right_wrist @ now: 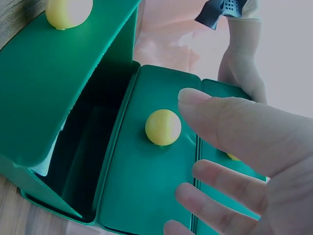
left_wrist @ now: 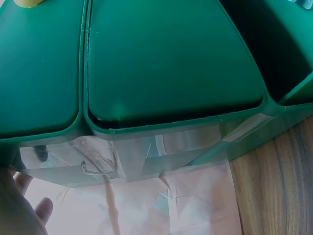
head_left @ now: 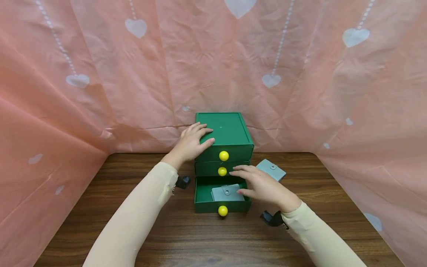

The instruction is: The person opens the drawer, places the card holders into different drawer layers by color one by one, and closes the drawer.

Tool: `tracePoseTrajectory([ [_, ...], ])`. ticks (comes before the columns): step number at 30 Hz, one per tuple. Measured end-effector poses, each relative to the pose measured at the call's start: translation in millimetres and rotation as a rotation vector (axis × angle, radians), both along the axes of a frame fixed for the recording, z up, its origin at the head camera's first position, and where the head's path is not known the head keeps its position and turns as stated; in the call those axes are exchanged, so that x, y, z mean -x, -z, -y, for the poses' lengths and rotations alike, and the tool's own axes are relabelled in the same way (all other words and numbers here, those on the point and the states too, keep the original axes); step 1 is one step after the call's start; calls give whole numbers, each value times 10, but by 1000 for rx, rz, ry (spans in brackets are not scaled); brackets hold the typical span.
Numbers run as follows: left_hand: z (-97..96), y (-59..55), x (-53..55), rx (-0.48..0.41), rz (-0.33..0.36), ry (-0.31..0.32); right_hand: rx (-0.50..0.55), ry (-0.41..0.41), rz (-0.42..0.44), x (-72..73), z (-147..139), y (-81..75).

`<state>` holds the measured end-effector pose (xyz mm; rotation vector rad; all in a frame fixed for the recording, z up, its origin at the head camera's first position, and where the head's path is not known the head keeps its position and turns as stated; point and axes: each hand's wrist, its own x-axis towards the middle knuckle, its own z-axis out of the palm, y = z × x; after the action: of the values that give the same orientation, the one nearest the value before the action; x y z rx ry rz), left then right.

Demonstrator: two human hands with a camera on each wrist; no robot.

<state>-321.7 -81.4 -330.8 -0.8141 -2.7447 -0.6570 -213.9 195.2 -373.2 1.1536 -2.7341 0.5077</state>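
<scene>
A green three-drawer cabinet [head_left: 221,128] with round yellow knobs stands on the table. Its bottom drawer [head_left: 200,207] is pulled out, and a light blue snap-button wallet [head_left: 218,193] lies inside. My left hand [head_left: 191,142] rests on the cabinet's top at the left edge, holding nothing. Over the right side of the open drawer is my right hand [head_left: 258,183], fingers loosely spread and nothing in them. In the right wrist view, its thumb is near the middle drawer's yellow knob [right_wrist: 163,127], apart from it. The top and middle drawers are closed.
A second light blue wallet [head_left: 271,169] lies on the wooden table [head_left: 213,241], right of the cabinet and partly behind my right hand. A pink curtain [head_left: 207,74] with white hearts hangs at the back and sides. Clear tape shows along the cabinet's side in the left wrist view.
</scene>
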Motion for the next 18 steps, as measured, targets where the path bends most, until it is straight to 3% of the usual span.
tracePoseTrajectory([
  [18,3,-4,-14,-6,1,5,55,55,19,-27,-103,-63],
])
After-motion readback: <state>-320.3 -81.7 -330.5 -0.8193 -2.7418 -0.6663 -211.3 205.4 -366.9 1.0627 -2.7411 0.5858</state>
